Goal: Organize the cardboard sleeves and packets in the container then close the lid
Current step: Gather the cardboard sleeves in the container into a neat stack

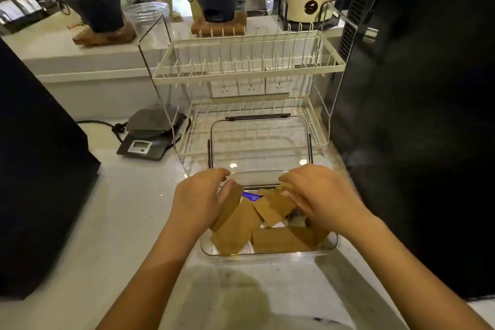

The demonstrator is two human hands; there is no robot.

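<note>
Over the clear container (325,245) on the table (120,222), curled fingers (290,194) of the right hand (321,195) pinch a cardboard sleeve (273,207); the left hand (198,197) grips another sleeve (227,205). A blue packet (251,195) has unreadable print. Behind stands the open lid (259,142).

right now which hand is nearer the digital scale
Left. The left hand is over the container's left side, the side toward the digital scale back-left on the counter. The right hand is over the far side.
</note>
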